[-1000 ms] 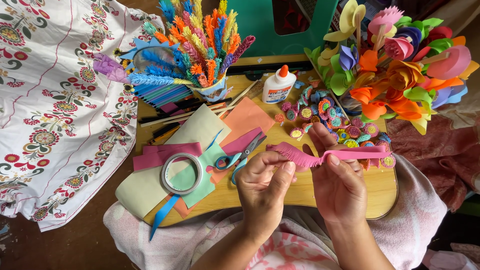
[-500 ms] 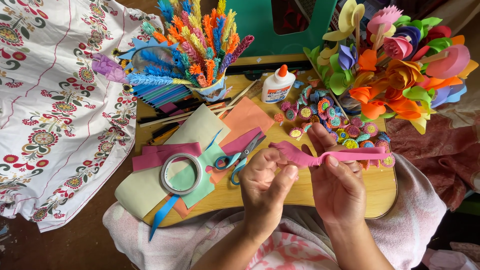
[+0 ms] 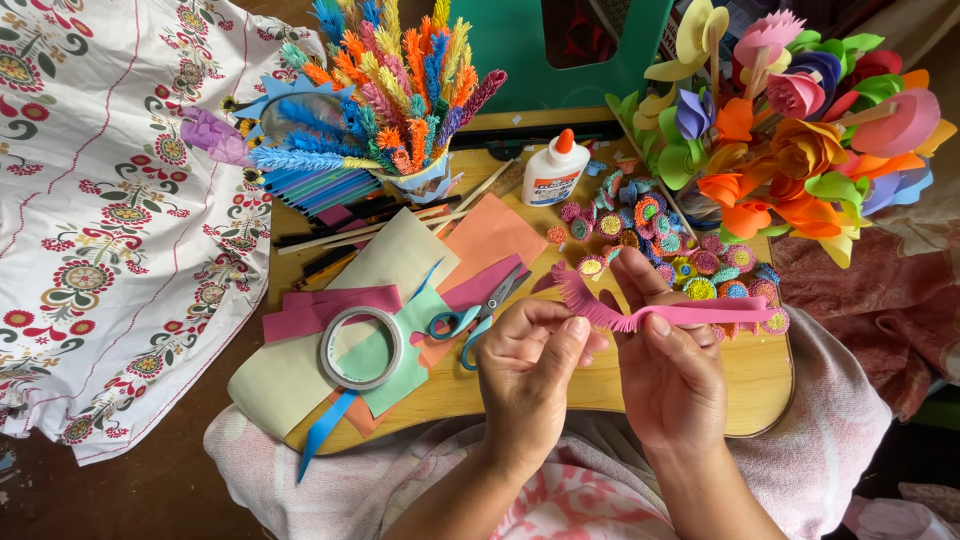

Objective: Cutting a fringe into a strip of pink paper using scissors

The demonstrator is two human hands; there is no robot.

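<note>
Across your lap sits a wooden lap board (image 3: 760, 385), resting on a pale pink towel (image 3: 850, 420), with a white floral-patterned cloth (image 3: 100, 230) spread out to the left and a green chair back at the far side.

Your left hand (image 3: 525, 385) and right hand (image 3: 670, 375) are close together over the near edge of the board, both clamped on a long pink fringed paper strip (image 3: 660, 315). Your left thumb and fingers pinch it near its curled, fringed left end, and your right thumb presses the strip against your fingers further along; the rest runs out flat to the right, above the board.

Just left of your left hand lie blue-handled scissors (image 3: 470, 320) on a loose pile of pink, orange, cream and pale green paper sheets (image 3: 400, 270). A grey roll of tape (image 3: 360, 347) rests on those sheets, nearer the left. Far of your right hand is a scatter of small rolled multicoloured paper discs (image 3: 660, 235), and beyond them stands a white glue bottle with an orange cap (image 3: 555, 170). At the far left a cup of bright fringed paper stems (image 3: 400, 90) stands on the board; at the far right is a bunch of colourful paper flowers (image 3: 800, 130).
</note>
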